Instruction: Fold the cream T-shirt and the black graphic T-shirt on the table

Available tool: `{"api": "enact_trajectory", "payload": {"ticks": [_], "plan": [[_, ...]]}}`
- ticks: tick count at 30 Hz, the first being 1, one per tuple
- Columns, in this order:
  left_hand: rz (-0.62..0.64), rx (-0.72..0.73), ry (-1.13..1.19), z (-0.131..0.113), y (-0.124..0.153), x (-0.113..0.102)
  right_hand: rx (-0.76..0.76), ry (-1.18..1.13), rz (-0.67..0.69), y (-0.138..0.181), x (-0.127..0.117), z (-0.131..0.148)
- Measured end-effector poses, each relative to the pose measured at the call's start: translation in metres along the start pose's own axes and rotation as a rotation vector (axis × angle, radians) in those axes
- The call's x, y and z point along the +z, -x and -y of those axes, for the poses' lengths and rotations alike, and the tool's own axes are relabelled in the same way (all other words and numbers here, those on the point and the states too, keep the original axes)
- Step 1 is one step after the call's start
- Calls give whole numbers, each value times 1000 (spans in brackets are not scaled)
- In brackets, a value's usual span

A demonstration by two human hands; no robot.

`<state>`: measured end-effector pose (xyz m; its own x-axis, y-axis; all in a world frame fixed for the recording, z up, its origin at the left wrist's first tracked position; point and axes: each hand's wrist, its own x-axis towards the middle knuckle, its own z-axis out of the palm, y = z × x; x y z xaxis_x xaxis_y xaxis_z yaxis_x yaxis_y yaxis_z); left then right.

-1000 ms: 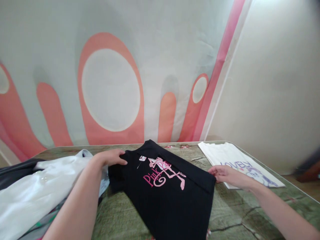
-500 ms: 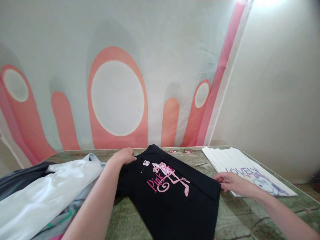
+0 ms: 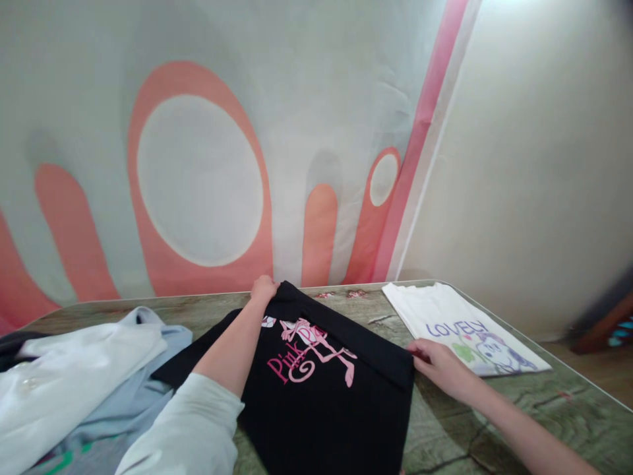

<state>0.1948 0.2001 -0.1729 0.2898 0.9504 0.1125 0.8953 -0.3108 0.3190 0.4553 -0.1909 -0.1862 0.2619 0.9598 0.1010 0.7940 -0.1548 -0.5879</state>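
A black T-shirt point(image 3: 326, 409) with a pink cartoon panther print and pink lettering lies in front of me, its right side folded inward over part of the print. At the shirt's far top edge, by the collar end, my left hand point(image 3: 266, 287) is closed on the fabric; its fingertips are partly hidden. My right hand point(image 3: 432, 363) pinches the folded edge at the shirt's right corner. One black sleeve spreads out to the left, passing beneath my left forearm.
A folded white T-shirt point(image 3: 415, 310) with "LOVELY" and a cartoon print lies at the right. Piled clothes, with a white garment point(image 3: 74, 376) on top, occupy the left. The wood-patterned table point(image 3: 499, 415) meets a wall with a pink-patterned backdrop point(image 3: 291, 86).
My left hand has moved from the shirt's left shoulder to its far top edge near the fold. My right hand keeps its pinch on the corner. The view has turned slightly right.
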Motion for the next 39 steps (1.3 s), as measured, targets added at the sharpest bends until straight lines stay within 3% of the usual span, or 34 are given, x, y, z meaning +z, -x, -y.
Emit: {"api": "enact_trajectory", "payload": {"ticks": [6,23,31,39], "plan": [[9,25,30,9,-8,7,10,54,-26,4,1,2],[-48,-38,65,15,-4,0,77,182,-39,19,-4,11],[27,38,72,8,-1,4,164,93,-41,20,-3,18],[138,48,35,12,14,-19,212,-40,-17,21,3,10]]}}
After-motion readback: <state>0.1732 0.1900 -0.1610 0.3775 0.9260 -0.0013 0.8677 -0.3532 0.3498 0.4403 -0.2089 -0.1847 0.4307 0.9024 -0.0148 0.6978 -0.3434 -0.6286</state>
